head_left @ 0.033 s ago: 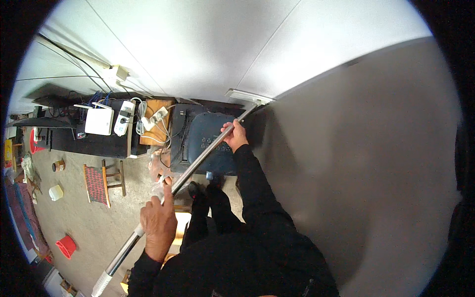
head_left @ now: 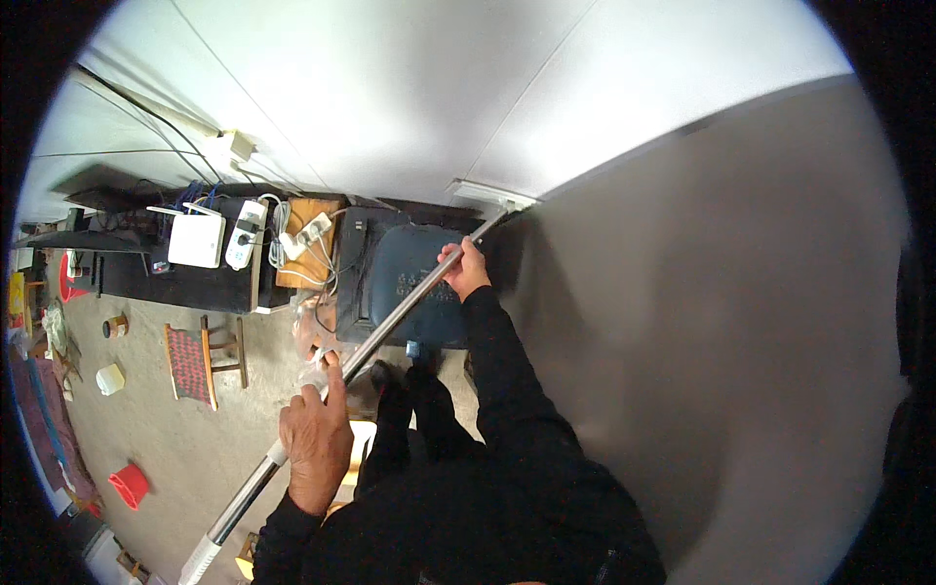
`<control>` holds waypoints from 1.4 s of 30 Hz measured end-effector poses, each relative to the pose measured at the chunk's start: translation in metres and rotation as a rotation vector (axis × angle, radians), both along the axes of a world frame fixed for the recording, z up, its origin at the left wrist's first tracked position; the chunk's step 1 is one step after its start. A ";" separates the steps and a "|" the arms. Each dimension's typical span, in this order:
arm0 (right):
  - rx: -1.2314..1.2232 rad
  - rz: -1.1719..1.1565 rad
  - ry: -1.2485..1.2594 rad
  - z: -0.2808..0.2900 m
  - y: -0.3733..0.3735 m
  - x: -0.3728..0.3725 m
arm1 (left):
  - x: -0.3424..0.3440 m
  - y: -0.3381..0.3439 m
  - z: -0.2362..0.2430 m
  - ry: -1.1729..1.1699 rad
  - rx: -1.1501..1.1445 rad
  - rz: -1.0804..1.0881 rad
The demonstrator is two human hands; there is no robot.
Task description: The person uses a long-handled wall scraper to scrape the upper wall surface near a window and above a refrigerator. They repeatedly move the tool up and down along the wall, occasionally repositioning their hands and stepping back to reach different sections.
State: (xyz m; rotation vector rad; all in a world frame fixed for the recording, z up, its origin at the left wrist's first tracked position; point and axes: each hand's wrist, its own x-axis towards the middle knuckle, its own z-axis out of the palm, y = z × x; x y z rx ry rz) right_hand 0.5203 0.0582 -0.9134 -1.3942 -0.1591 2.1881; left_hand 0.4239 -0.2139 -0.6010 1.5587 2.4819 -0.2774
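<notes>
A long metal pole [head_left: 399, 314] with white grips crosses the view diagonally. My left hand [head_left: 314, 439] is wrapped on its lower middle, index finger extended along it. Farther up, my right hand [head_left: 465, 270] grips the pole. At the pole's far end a flat white head [head_left: 479, 192] rests at the bottom of the white wall [head_left: 546, 88], where it meets a broad grey surface [head_left: 712, 341]. Behind the pole lies a dark blue-grey padded seat or panel [head_left: 414, 307] with small printed marks, partly hidden by the pole and my right hand.
Left are a black desk [head_left: 210, 288] with a white router [head_left: 194, 244] and power strip [head_left: 244, 239], a wooden board [head_left: 302, 273] with cables, a folding stool [head_left: 190, 366], a red bucket [head_left: 128, 485] and a pale jug [head_left: 110, 378]. My legs [head_left: 434, 409] are below the pole.
</notes>
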 end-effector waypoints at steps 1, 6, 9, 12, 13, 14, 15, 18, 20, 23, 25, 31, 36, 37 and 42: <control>-0.009 0.002 -0.011 -0.001 0.004 0.001 | 0.002 0.006 0.003 -0.054 -0.007 0.020; -0.012 -0.118 -0.050 0.013 0.010 -0.001 | 0.010 0.018 0.022 -0.102 0.066 -0.013; 0.033 -0.071 0.063 0.035 0.006 0.001 | 0.001 0.006 0.036 -0.074 0.042 -0.008; 0.017 -0.008 0.050 0.069 -0.006 0.002 | -0.006 -0.018 0.056 -0.067 0.044 0.028; 0.077 0.038 0.092 0.082 -0.013 0.003 | -0.007 -0.028 0.063 -0.079 0.047 0.049; 0.098 0.067 0.090 0.098 -0.019 0.005 | -0.008 -0.037 0.072 -0.092 0.051 0.069; 0.103 0.077 0.076 0.114 -0.023 0.004 | -0.007 -0.046 0.080 -0.107 0.029 0.095; 0.190 0.100 0.134 0.164 -0.040 0.002 | 0.003 -0.074 0.104 -0.052 0.100 0.150; 0.234 0.104 0.190 0.194 -0.050 -0.001 | 0.003 -0.090 0.116 -0.050 0.193 0.151; 0.341 0.125 0.270 0.240 -0.062 0.000 | 0.006 -0.116 0.135 -0.038 0.255 0.174; 0.391 0.124 0.318 0.270 -0.069 0.000 | 0.006 -0.131 0.145 -0.001 0.335 0.149; 0.534 0.114 0.414 0.324 -0.085 -0.002 | 0.013 -0.162 0.156 0.122 0.430 0.117; 0.526 0.079 0.402 0.351 -0.096 -0.005 | 0.017 -0.178 0.149 0.171 0.460 0.138; 0.586 0.086 0.466 0.360 -0.099 -0.005 | 0.017 -0.183 0.149 0.185 0.469 0.139; 0.757 0.111 0.531 0.423 -0.107 -0.009 | 0.016 -0.202 0.147 0.265 0.643 0.092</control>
